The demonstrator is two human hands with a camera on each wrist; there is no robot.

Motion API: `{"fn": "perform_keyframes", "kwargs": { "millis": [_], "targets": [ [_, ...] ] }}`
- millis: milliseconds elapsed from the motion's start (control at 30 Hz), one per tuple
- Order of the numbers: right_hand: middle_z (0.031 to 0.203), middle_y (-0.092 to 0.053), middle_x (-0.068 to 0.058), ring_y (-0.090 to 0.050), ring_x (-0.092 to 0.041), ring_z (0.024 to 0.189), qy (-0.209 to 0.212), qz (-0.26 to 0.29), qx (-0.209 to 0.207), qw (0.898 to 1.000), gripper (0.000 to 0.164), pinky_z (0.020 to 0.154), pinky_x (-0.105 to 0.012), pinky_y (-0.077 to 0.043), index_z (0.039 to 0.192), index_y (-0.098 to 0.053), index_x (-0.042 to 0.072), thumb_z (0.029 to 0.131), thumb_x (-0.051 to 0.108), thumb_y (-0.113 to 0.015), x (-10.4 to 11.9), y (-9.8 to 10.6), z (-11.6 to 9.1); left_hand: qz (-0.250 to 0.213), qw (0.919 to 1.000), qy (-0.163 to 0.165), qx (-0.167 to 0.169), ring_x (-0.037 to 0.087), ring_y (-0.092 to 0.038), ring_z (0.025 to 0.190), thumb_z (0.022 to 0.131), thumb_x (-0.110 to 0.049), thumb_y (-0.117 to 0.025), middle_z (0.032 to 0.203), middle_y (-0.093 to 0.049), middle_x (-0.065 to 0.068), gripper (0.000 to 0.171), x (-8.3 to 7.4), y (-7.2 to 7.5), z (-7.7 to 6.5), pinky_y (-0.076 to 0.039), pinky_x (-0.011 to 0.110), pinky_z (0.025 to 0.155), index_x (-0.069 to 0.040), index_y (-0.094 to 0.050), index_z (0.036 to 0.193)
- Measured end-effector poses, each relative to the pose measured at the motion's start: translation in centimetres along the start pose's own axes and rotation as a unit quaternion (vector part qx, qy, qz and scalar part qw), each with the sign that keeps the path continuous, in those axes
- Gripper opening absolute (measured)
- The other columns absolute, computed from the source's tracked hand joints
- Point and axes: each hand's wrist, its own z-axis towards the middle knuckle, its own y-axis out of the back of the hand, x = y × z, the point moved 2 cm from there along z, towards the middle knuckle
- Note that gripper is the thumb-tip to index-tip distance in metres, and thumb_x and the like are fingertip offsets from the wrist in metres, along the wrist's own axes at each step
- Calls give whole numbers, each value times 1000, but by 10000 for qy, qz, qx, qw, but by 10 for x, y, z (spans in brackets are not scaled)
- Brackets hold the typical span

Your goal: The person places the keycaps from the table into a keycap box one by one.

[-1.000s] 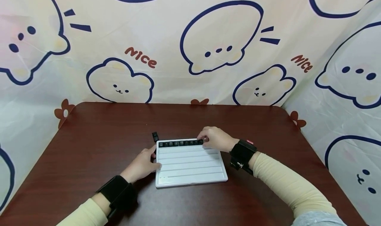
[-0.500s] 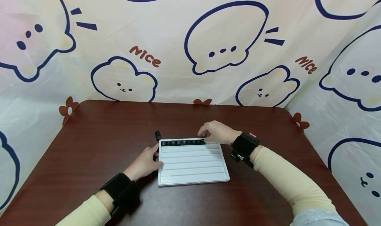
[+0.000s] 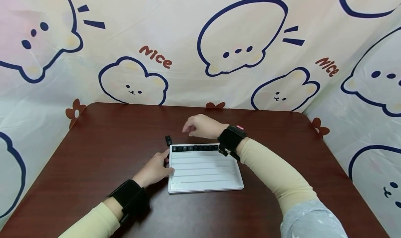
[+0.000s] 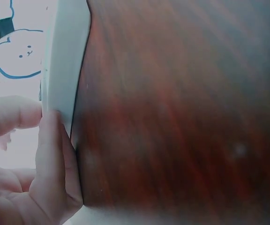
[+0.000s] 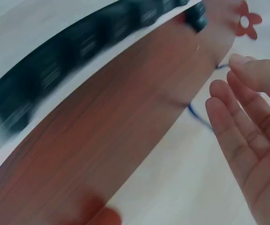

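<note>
A flat white ridged tray (image 3: 203, 172) lies on the table, with a row of black keycaps (image 3: 195, 148) along its far edge. My left hand (image 3: 153, 170) grips the tray's left edge; in the left wrist view its thumb (image 4: 18, 112) and fingers (image 4: 50, 154) are on either side of the white rim. Beyond the far edge, my right hand (image 3: 203, 126) is in the air above the table, its fingers loosely bent and nothing seen in them. Just off the tray's far left corner are a few loose black keycaps (image 3: 168, 140), also in the right wrist view.
The dark brown wooden table (image 3: 206, 213) reaches back to a pale cartoon-printed curtain (image 3: 181, 32) that also hangs at both sides. Each wrist wears a black band, such as the right wristband (image 3: 231, 139).
My right hand has left the right end of the keycap row, rising and moving left past the tray's far edge. The left hand keeps its grip on the tray. The head view has shifted slightly.
</note>
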Motion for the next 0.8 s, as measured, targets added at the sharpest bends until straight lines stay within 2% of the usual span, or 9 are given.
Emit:
{"fn": "perform_keyframes", "kwargs": {
  "millis": [167, 367, 600, 800],
  "targets": [
    [108, -70, -3, -65, -16, 101, 226, -102, 324, 9992, 19, 90, -23, -52, 112, -78, 5, 95, 1, -72, 20, -17, 35, -60, 10000, 14, 50, 20, -47, 71, 92, -8, -73, 110, -51, 14, 81, 3, -1, 3, -40, 31, 64, 7, -27, 157],
    [114, -71, -7, -66, -19, 106, 399, -210, 458, 9979, 22, 91, -24, -51, 114, -77, 4, 96, -4, -68, 30, -34, 65, -105, 9998, 38, 163, 19, -48, 71, 93, -10, -73, 110, -50, 14, 81, 4, -2, 5, -40, 30, 65, 7, -27, 157],
    [115, -70, -8, -65, -21, 110, 226, -523, 664, 9962, 24, 94, -28, -51, 111, -78, 5, 96, -8, -64, 25, -43, 80, -130, 9998, -46, 157, 17, -44, 68, 92, -9, -73, 104, -48, 12, 81, 3, -1, 7, -37, 30, 63, 4, -28, 158],
    [114, -71, -8, -66, -21, 108, 178, -590, 630, 9961, 25, 93, -28, -52, 109, -78, 4, 95, -9, -63, 22, -47, 87, -106, 9999, 23, 89, 18, -45, 69, 91, -9, -74, 104, -48, 11, 82, 6, 2, 7, -38, 31, 64, 3, -29, 158]
  ]
}}
